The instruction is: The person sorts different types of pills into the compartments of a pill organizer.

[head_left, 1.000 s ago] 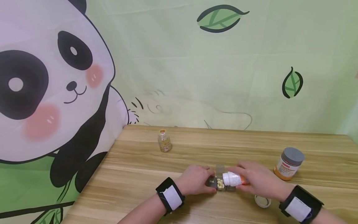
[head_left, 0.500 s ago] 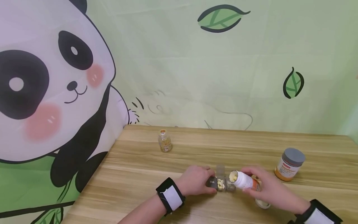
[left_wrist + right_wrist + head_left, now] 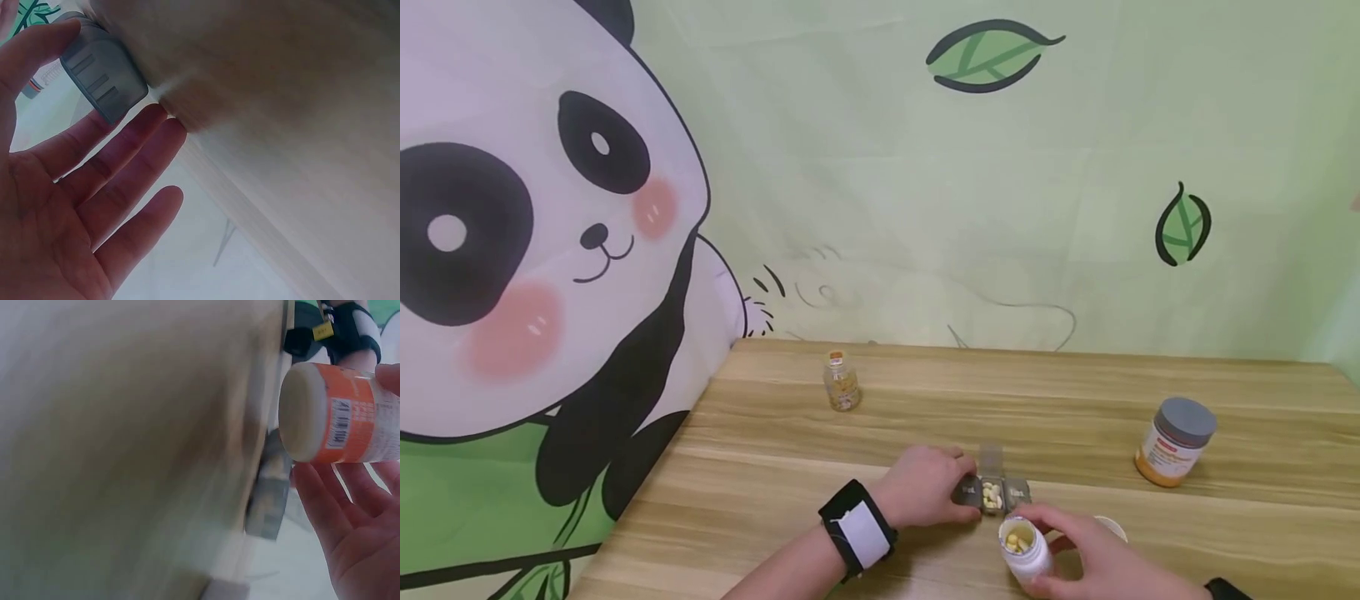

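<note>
A small dark grey pill organizer (image 3: 1018,493) lies on the table, its middle lid (image 3: 991,458) flipped back and pale yellow tablets (image 3: 992,495) filling that compartment. My left hand (image 3: 922,487) pinches its left end between thumb and fingers; the ribbed grey end (image 3: 103,78) shows in the left wrist view. My right hand (image 3: 1093,554) grips a white pill bottle (image 3: 1028,560) with an orange label, just in front of the organizer. The bottle is uncapped, mouth up and slightly tilted, with yellow tablets inside. A white cap (image 3: 1112,527) lies partly hidden behind the right hand.
A grey-lidded jar (image 3: 1175,442) with an orange base stands at the right of the table. Farther back on the left stands a small clear bottle (image 3: 842,383). A panda-printed cloth (image 3: 880,208) hangs behind the table's far edge.
My right hand has drawn the bottle from over the organizer toward the table's front and turned it from lying sideways to mouth up. The left hand stays on the organizer.
</note>
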